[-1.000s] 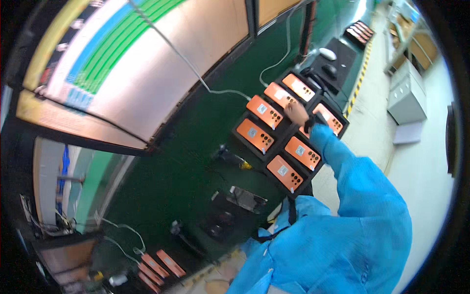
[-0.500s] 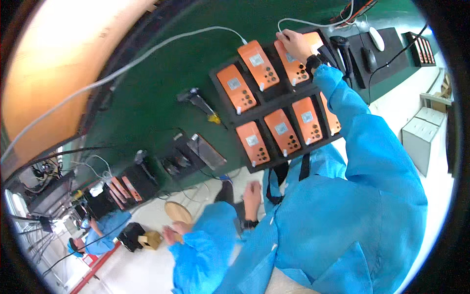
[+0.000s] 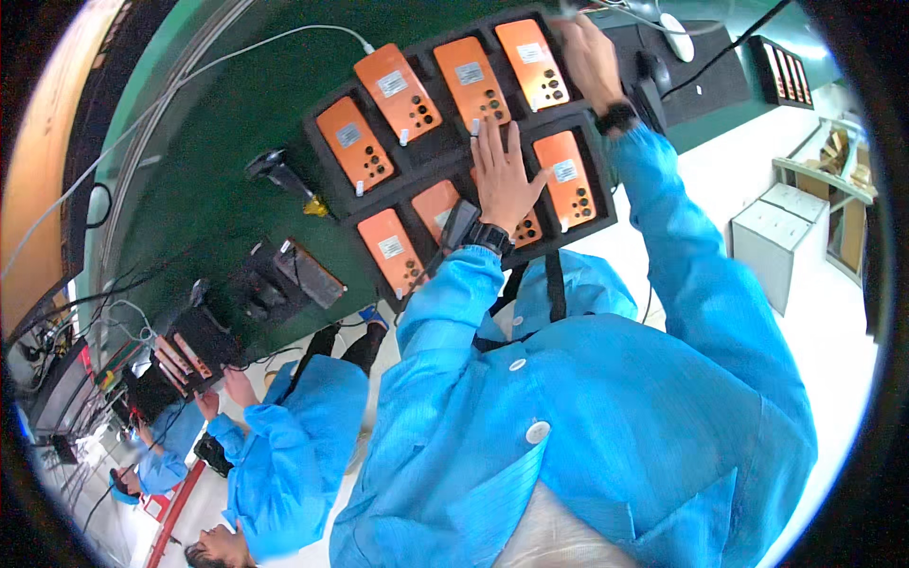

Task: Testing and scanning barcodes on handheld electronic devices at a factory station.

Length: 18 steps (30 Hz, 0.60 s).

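Observation:
Orange phones lie camera side up in two rows in a black tray (image 3: 606,156). My left hand (image 3: 507,180) lies over the near row with fingers spread, covering part of a phone (image 3: 525,230). Its fingertips reach the lower end of a far-row phone (image 3: 471,78). Beyond the tray's far right corner, my right hand (image 3: 589,62) has its fingers drawn together at a white cable (image 3: 620,11); the fingertips are blurred. Another white cable (image 3: 322,28) is plugged into a far-row phone (image 3: 398,93). Beside my left wrist is a dark grey box-like piece (image 3: 459,224).
A black handheld scanner (image 3: 275,168) stands left of the tray. To the right are a white mouse (image 3: 677,38), a black mat (image 3: 715,71) and a small rack (image 3: 781,71). White boxes (image 3: 776,241) stand on the floor. Co-workers in blue (image 3: 294,426) sit at the left.
My left hand has risen from my lap onto the tray. My right hand has left the far-row phone for the tray's right corner. My view has shifted, and the nearby co-worker has turned towards the bench.

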Tool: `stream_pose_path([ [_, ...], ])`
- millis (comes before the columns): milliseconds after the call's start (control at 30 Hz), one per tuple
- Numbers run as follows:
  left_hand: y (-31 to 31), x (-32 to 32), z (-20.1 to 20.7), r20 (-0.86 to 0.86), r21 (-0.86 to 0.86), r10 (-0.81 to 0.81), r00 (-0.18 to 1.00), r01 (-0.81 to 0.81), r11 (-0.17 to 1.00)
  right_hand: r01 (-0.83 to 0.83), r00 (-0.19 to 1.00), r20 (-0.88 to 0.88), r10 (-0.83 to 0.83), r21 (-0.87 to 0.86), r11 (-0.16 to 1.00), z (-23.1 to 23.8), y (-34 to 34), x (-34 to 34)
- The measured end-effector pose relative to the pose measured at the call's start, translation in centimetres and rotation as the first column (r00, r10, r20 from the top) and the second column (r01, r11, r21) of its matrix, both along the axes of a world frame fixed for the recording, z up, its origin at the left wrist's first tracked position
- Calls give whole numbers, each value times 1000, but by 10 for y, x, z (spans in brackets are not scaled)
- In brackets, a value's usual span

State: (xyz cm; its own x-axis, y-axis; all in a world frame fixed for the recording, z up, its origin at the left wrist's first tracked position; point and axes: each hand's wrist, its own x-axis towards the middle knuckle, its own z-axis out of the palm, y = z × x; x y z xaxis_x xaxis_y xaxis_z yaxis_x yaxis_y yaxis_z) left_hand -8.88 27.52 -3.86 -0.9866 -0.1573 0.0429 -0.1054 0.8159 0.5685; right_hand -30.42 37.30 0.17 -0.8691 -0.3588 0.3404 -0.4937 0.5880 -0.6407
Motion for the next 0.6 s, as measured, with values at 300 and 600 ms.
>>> stream_pose_path([
  [300, 33, -26, -19, 103, -144, 109, 989, -93, 985, 158, 954, 232, -190, 150, 976, -74, 91, -7],
  [600, 35, -19, -25, 105, -210, 71, 992, -48, 976, 290, 803, 530, -274, 54, 956, -29, 111, 36],
])
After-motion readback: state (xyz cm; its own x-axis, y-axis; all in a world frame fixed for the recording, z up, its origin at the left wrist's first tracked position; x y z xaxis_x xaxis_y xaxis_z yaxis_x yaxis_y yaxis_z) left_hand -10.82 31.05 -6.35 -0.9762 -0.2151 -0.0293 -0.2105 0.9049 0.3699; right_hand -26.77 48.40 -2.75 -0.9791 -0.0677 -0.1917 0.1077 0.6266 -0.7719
